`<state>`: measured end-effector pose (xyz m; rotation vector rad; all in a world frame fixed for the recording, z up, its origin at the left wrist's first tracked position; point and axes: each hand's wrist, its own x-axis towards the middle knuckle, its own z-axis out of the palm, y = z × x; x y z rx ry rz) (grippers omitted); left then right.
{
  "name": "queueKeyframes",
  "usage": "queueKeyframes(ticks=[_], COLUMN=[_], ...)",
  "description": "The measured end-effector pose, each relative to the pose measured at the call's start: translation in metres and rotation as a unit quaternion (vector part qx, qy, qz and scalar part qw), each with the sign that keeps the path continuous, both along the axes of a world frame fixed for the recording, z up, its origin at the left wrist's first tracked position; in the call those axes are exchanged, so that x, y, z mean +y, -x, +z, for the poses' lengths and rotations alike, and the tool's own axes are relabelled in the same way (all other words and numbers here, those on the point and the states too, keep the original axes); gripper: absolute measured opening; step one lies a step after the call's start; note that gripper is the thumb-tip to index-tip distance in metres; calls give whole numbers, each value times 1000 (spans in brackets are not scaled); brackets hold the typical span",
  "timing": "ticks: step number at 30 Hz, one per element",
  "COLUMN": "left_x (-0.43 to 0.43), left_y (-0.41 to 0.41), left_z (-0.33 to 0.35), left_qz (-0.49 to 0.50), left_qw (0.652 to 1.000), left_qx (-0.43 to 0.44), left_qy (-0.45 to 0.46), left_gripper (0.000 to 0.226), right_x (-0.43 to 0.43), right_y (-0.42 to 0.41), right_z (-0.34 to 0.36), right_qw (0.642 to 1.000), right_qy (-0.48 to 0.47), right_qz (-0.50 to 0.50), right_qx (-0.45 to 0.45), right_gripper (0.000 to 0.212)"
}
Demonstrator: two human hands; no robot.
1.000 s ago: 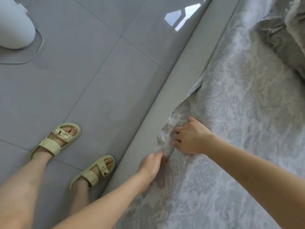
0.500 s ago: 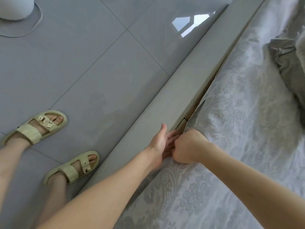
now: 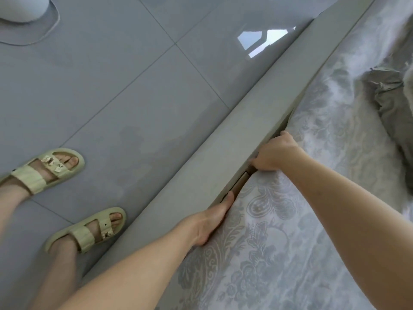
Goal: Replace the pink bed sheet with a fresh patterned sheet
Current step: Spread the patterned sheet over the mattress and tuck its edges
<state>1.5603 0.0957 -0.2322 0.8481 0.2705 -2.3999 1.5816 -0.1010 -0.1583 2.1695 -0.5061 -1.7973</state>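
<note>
A grey-and-white patterned sheet (image 3: 301,231) covers the mattress on the right. The padded grey bed frame rail (image 3: 223,157) runs diagonally beside it. My left hand (image 3: 210,222) lies flat along the mattress edge, with straight fingers pushed down into the gap between rail and mattress. Further up the edge, my right hand (image 3: 276,153) has its fingers curled down into the same gap at the sheet's edge; the fingertips are hidden. No pink sheet is in view.
Crumpled grey-green bedding (image 3: 393,104) lies on the bed at the upper right. Glossy grey floor tiles (image 3: 134,97) fill the left side, with my two feet in pale sandals (image 3: 87,231). A white rounded object (image 3: 22,7) stands on a mat at the top left.
The loose bunched sheet edge seen a second ago now sits down along the rail. My hands have separated: the right moved up the edge, the left went flat into the gap.
</note>
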Motion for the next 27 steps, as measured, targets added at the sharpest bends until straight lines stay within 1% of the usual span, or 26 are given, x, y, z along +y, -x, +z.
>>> queueKeyframes(ticks=[2,4,5,6,7,8,10,11,13,15,17,19,21,23,24,26,27], left_x=[0,1,5,9,15,24,46,59,90,117,143,166,185,205,215,234,244], left_y=[2,-1,-2,-3,-7,-12,-28,-35,-50,-57,-56,-50,-41,-32,-28,-22,-21], left_z=[-3,-3,-1,-1,0,2,5,7,10,12,16,22,27,32,34,38,40], left_qz=[-3,-5,4,15,30,42,65,69,65,45,25,4,-27,-54,-54,-22,-4], left_qw=[1000,999,999,998,997,995,988,982,967,963,960,951,943,943,948,955,952], left_qx=[-2,-17,-21,-29,-36,-53,-115,-159,-237,-257,-269,-301,-326,-323,-305,-279,-282], left_qy=[-25,-31,-38,-46,-60,-71,-78,-78,-71,-67,-73,-76,-64,-62,-76,-103,-119], left_gripper=[85,85,84,82,81,80,73,69,62,61,62,61,60,59,58,53,49], right_x=[3,-1,-4,-6,-7,-5,3,13,38,64,104,155,201,235,248,274,287], right_y=[1,-6,-8,-9,-7,-2,16,27,41,41,37,37,49,62,64,62,59], right_z=[-12,-18,-19,-18,-15,-12,-5,-1,6,9,13,17,18,17,17,17,15], right_qw=[999,990,986,988,990,987,969,961,953,958,954,941,933,935,937,939,943], right_qy=[-7,-37,-49,-53,-52,-50,-61,-72,-86,-101,-161,-235,-283,-278,-275,-286,-291], right_qz=[-36,-120,-148,-143,-128,-128,-118,-88,-39,-34,-60,-93,-82,-38,-32,-21,-22], right_qx=[36,64,60,38,-11,-79,-209,-253,-287,-267,-247,-224,-209,-215,-214,-188,-158], right_gripper=[47,43,39,36,37,37,41,44,54,59,54,52,51,52,55,56,53])
